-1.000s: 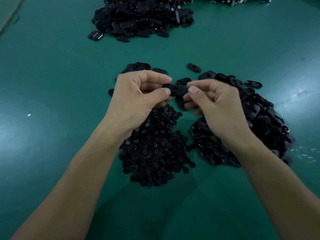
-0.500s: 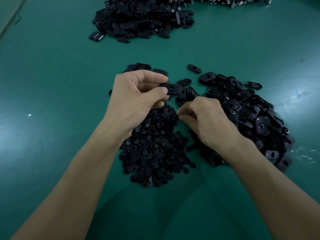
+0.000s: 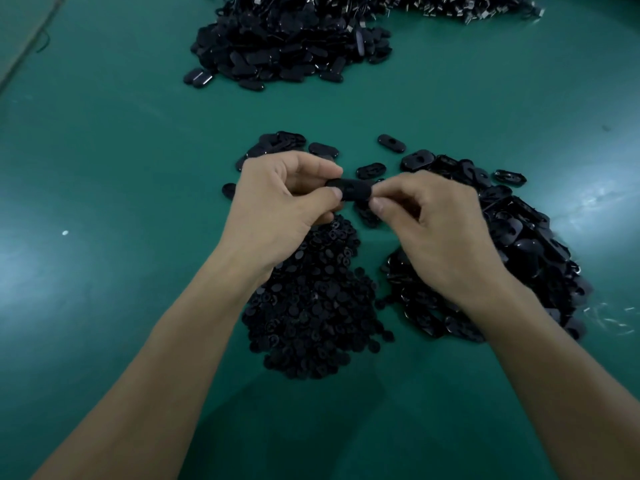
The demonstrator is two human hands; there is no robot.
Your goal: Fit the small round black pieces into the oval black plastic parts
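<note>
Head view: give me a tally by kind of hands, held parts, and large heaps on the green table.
left hand and right hand: 2
oval black plastic part pinched between both hands: 1
heap of small round black pieces: 1
heaps of oval black plastic parts, near and far: 2
heap at the far edge, cut off, kind unclear: 1
Total: 7

Dim, soft focus, pale glare on green table [image 3: 104, 133], wide-angle bowing.

Text: we read none anywhere.
Oval parts [image 3: 512, 237]: we find no marks or numbers.
Round pieces [image 3: 311, 306]: plain black, no lettering.
Table [image 3: 121, 150]: bare green, no labels.
</note>
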